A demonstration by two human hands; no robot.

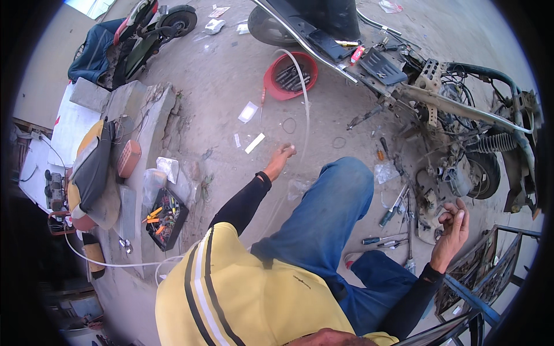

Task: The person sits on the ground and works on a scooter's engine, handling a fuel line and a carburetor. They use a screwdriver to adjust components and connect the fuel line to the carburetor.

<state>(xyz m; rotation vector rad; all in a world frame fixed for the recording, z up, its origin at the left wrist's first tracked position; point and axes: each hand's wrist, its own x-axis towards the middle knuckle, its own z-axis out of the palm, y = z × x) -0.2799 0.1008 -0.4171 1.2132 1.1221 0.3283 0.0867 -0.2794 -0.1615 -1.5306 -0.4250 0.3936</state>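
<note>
My left hand [279, 163] reaches forward over the ground, its fingers curled together. Whatever they might hold is hidden. Just right of its fingertips a clear hose [307, 118] arcs down from a red basin [269, 82] filled with dark metal parts. My right hand [452, 235] is raised at the right, palm partly turned up, fingers bent but apart, with nothing seen in it. Beyond it stands a stripped scooter [456, 98], its frame, engine [459, 180] and spring [493, 144] exposed.
Screwdrivers [393, 209] and other tools lie by the engine. A black tray of tools [165, 219] sits at left near a red brick [128, 158] and stone slabs [151, 115]. Another scooter [138, 43] stands far left. A blue metal frame [479, 305] is at lower right.
</note>
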